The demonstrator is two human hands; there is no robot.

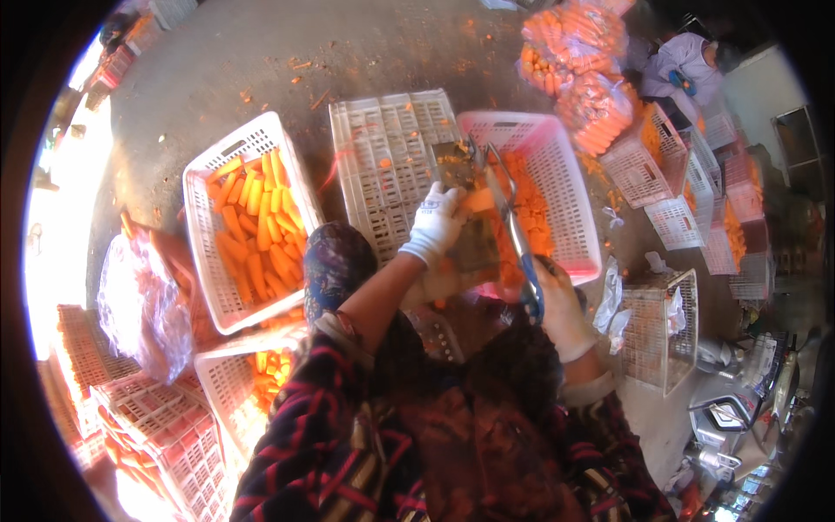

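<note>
One carrot point(477, 201) held by curled fingers of the left hand point(437, 222), blue-handled cutter point(514, 224) gripped in the closed right hand point(561, 311)

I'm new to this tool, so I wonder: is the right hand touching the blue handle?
Touching. The head view shows the right hand closed around the blue handle, with no gap between them.
</note>
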